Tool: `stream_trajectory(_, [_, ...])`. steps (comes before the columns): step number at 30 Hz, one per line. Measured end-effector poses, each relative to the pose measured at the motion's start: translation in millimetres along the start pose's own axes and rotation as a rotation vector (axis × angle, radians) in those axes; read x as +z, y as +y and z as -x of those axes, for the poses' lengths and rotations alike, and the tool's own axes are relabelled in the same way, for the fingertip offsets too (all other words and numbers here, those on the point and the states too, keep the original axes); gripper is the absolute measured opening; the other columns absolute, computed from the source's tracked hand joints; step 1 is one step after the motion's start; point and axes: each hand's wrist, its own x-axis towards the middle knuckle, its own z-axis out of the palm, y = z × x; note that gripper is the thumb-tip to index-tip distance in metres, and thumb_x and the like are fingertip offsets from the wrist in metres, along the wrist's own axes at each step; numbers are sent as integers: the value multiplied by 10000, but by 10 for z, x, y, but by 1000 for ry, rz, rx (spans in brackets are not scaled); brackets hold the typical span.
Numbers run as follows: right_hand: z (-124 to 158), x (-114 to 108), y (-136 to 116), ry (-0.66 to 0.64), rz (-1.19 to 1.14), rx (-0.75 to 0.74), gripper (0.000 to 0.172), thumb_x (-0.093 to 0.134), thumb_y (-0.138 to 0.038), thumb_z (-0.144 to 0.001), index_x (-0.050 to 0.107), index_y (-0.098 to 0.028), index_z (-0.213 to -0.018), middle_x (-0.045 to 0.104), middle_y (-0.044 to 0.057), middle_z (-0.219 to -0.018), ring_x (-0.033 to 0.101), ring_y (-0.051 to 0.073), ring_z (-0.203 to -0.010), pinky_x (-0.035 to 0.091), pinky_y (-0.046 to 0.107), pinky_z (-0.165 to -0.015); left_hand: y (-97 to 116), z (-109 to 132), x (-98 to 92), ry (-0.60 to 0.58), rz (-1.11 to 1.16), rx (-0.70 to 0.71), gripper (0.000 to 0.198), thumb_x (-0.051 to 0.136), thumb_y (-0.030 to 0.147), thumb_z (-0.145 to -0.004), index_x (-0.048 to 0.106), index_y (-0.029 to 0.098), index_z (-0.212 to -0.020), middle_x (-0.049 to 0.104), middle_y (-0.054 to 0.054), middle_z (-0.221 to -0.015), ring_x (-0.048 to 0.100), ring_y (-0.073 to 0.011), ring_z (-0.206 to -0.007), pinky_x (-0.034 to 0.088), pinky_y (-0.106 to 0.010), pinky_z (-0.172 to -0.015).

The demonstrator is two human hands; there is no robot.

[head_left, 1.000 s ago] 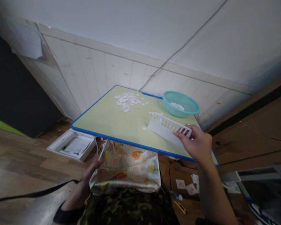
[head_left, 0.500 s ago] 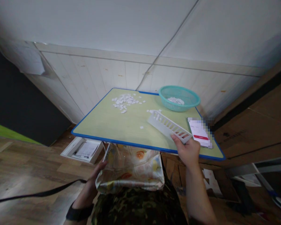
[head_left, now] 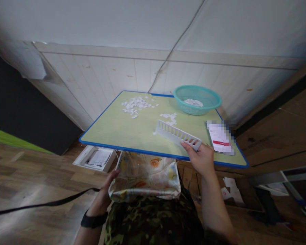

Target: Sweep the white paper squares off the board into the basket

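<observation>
My right hand point(head_left: 201, 157) grips one end of a white slotted plastic strip point(head_left: 177, 134), which slants over the front half of the yellow-green table point(head_left: 109, 129). Just beyond the strip lies a small group of white paper pieces point(head_left: 170, 118), with a single piece near its far end. A larger scatter of white pieces point(head_left: 136, 103) covers the table's far left. Below the front edge, my left hand point(head_left: 108, 183) is closed on the left side of a fruit-patterned, fabric-covered box point(head_left: 145, 191) held against my lap. Some of its fingers are hidden behind the box.
A turquoise plastic basin point(head_left: 197, 108) holding white pieces stands at the back right. A phone point(head_left: 220, 137), partly pixelated, lies along the right edge. An open white box point(head_left: 95, 158) is beneath the table at left. Cardboard point(head_left: 277, 136) borders the right, and a wall stands behind.
My right hand has drawn the strip slightly left and back toward me, uncovering more of the small group of pieces. My left hand still holds the box; the view has shifted a little.
</observation>
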Motion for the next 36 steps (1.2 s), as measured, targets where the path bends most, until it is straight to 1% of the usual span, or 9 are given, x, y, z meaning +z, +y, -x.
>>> stream_trajectory(3, [-4,4,-10,25,20,4,203,609,-404,-830,694,-219,-824,747,49,-807,699,245,-727,516,319,-641,-11,2,-7,-8,3,-9,454,617,209,-786,619,173,-1238,800,-64,-953,735,-287,-901,593,-339,-718])
stream_trajectory(7, [14,-2,-8,63,26,-20,200,635,-391,-817,696,-203,-786,745,58,-782,696,238,-702,514,312,-631,-35,-15,-42,5,-6,-20,467,623,227,-787,615,150,-1247,797,-81,-960,738,-298,-879,593,-344,-701])
stream_trajectory(11, [25,4,18,22,3,-49,188,645,-368,-817,691,-199,-749,731,38,-715,686,215,-645,503,293,-589,-121,-106,-163,-41,-22,-13,434,638,290,-798,640,138,-1204,801,-81,-913,744,-289,-845,592,-336,-672])
stream_trajectory(14, [19,20,45,18,-8,-110,177,655,-341,-814,688,-192,-724,716,14,-668,672,185,-592,484,264,-546,-196,-196,-260,-18,-29,18,385,645,298,-788,673,137,-1136,801,-68,-828,748,-275,-795,589,-320,-623])
stream_trajectory(17, [10,30,58,31,-7,-142,158,666,-316,-809,688,-185,-723,722,11,-691,678,173,-605,486,250,-557,-236,-242,-307,-3,-34,29,351,647,284,-785,684,136,-1101,796,-58,-786,748,-263,-773,581,-301,-591])
stream_trajectory(25, [3,40,45,119,40,-133,139,682,-313,-792,701,-182,-748,729,19,-699,677,176,-591,493,251,-549,-228,-233,-296,-8,-33,29,341,633,277,-796,678,118,-1094,796,-76,-818,745,-273,-791,580,-318,-606])
stream_trajectory(31, [0,45,41,58,15,-161,166,665,-325,-804,698,-187,-718,721,9,-666,674,171,-578,492,244,-529,-231,-250,-309,-47,-25,26,358,634,292,-800,673,132,-1117,797,-69,-830,743,-262,-803,579,-308,-613])
stream_trajectory(33, [-5,54,42,75,29,-163,165,660,-327,-806,698,-187,-728,722,10,-670,672,171,-575,493,246,-531,-229,-242,-309,-32,-31,27,354,642,295,-795,680,130,-1105,796,-69,-812,745,-262,-784,578,-304,-599])
stream_trajectory(36, [-5,65,52,142,58,-142,165,671,-335,-795,700,-181,-743,732,25,-700,674,181,-580,495,254,-533,-219,-220,-298,14,-47,37,342,662,291,-779,692,131,-1079,790,-59,-750,747,-255,-730,571,-287,-558])
